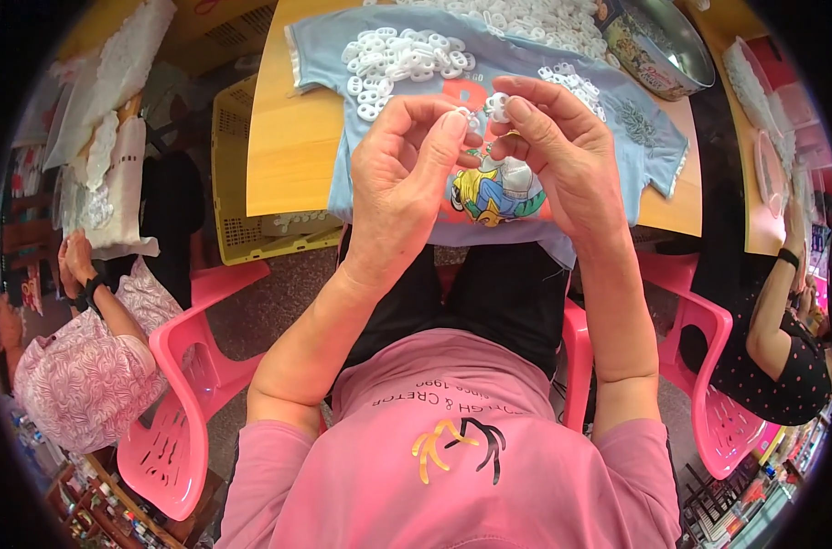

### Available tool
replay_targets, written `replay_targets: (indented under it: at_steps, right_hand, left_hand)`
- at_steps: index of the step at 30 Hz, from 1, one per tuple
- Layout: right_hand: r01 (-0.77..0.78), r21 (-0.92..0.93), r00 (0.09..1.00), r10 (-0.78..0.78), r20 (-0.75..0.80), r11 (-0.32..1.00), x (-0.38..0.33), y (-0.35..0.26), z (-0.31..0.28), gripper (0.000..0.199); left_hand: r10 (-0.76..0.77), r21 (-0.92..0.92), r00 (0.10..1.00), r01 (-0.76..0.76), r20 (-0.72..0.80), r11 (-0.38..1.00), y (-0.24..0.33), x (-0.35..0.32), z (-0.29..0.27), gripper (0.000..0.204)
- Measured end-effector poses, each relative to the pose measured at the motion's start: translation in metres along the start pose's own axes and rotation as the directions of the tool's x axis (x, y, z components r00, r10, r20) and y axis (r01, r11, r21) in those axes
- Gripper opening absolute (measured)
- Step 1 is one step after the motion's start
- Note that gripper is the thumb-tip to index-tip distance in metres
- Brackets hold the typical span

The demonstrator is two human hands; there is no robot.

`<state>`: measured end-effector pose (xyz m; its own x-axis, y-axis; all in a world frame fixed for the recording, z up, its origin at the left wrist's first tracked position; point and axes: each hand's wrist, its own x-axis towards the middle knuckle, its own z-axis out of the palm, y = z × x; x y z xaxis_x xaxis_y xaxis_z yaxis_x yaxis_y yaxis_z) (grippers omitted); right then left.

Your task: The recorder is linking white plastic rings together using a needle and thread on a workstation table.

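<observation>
Your left hand (pixel 402 165) pinched a small white plastic piece (pixel 471 117); your right hand (pixel 573 151) pinched a white two-holed plastic piece (pixel 498 107), just beside it. Below lay a light-blue printed cloth shirt (pixel 661 163) on a yellow-brown table (pixel 288 151), white two-holed oval pieces (pixel 402 57) heaped far left.

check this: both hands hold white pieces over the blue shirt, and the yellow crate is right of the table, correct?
No: the head view shows the yellow crate left of the table. The left hand and right hand do hold white pieces over the blue shirt.
</observation>
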<state>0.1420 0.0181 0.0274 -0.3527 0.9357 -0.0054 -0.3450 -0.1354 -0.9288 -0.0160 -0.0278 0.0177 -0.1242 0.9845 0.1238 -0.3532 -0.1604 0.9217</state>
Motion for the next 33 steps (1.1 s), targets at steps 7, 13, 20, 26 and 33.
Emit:
replay_targets:
  at_steps: [7,13,20,26,33]
  right_hand:
    - [0.279,-0.548,0.950,-0.311,0.035,0.789,0.007,0.005,0.007,0.021]
    - [0.247,-0.482,0.941,-0.327,-0.089,0.841,0.012,-0.003,-0.002,0.022]
    - [0.086,-0.016,0.993,-0.087,-0.083,0.996,0.008,-0.011,-0.010,0.028]
    - [0.021,0.082,1.000,-0.019,-0.021,0.996,0.004,-0.008,-0.017,0.029]
    - [0.014,0.064,0.998,-0.010,-0.060,0.998,0.001,-0.009,-0.015,0.025]
  left_hand:
    - [-0.061,0.049,0.998,0.061,0.008,0.997,-0.004,0.014,-0.006,0.017]
    - [-0.085,0.071,0.996,0.082,0.037,0.994,-0.010,0.022,0.004,0.014]
    - [0.135,0.394,0.977,-0.190,0.163,0.899,-0.005,0.024,0.002,0.017]
    - [-0.085,0.099,0.986,0.072,0.140,0.993,0.004,0.020,0.012,0.017]
    - [-0.122,0.136,0.981,0.102,0.150,0.986,0.004,0.018,0.013,0.017]
